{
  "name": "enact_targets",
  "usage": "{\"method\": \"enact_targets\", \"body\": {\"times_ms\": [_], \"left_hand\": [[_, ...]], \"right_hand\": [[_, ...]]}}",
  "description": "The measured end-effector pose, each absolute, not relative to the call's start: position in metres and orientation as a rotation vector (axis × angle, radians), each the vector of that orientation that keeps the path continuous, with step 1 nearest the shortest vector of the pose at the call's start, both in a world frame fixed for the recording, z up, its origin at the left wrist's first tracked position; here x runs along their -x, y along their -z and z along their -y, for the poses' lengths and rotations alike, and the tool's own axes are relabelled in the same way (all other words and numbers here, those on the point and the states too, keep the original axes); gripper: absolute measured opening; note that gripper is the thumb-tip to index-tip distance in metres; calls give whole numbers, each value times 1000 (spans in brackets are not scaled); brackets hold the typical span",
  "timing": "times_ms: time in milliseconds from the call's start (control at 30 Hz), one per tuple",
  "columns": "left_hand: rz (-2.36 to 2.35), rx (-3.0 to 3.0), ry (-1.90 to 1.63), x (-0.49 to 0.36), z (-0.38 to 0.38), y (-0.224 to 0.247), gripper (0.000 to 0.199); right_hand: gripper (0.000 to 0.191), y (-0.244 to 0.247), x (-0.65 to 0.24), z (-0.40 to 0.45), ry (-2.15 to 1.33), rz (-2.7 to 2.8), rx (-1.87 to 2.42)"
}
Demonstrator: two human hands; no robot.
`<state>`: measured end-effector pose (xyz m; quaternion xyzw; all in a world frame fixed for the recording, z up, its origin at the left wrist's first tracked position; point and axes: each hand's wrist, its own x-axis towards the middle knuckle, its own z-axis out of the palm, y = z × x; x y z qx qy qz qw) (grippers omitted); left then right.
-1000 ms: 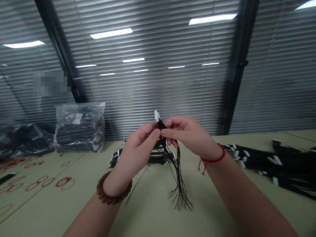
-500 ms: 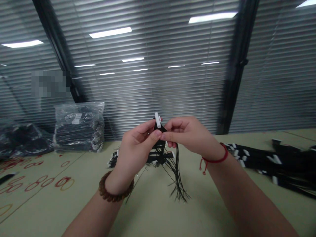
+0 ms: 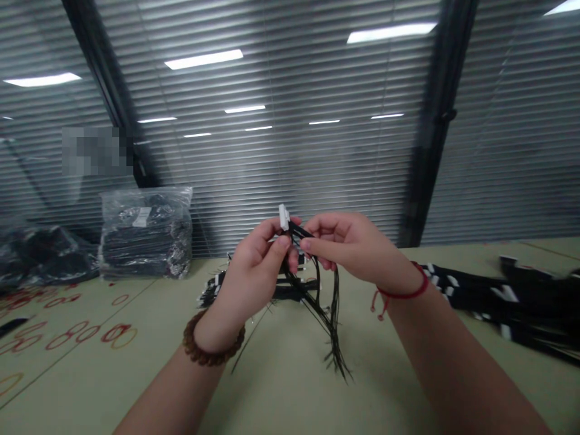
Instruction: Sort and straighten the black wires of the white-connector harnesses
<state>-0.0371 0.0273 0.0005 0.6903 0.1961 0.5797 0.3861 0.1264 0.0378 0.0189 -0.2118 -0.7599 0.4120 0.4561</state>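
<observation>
A white connector with thin black wires stands up between my two hands, above the table. My left hand is closed, its thumb and fingers pinching this wire harness just below the connector. Some of the black wires run sideways into my right hand, which pinches them between thumb and forefinger. The loose wire ends hang below the right hand and fan out. Behind the hands, more black wire bundles with white connectors lie on the table, partly covered by my left hand.
Several black harnesses with white connectors lie at the right. A clear plastic bag of black cables stands at the back left beside another dark bag. Red and yellow rubber bands are scattered on the left. Window blinds rise behind the table.
My right hand has drawn slightly right, pulling some wires apart from the rest. The connector has shifted a little left and turned, and a gap shows between the wires.
</observation>
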Motion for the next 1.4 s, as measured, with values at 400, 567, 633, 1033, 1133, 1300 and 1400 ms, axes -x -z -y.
{"method": "enact_targets", "body": {"times_ms": [400, 567, 633, 1033, 1133, 1300, 1400], "left_hand": [[-697, -1820, -1648, 43, -23, -7, 21], [-551, -1689, -1488, 49, -21, -12, 24], [-506, -1667, -1422, 50, -21, -12, 28], [-534, -1670, -1443, 54, -20, -9, 7], [-487, -1676, -1488, 57, -21, -10, 8], [-365, -1565, -1582, 57, -20, -18, 15], [-309, -1481, -1588, 58, -19, -22, 18]], "right_hand": [[16, -16, -126, -38, -1188, 2032, 434], [12, -18, -127, -36, -1112, 1998, 431], [11, -17, -124, -35, -1097, 1976, 408], [13, -2, -98, -43, -1274, 2132, 295], [13, -1, -101, -44, -1328, 2201, 289], [17, 0, -105, -48, -1418, 2435, 150], [26, 5, -103, -56, -1402, 2558, 63]]}}
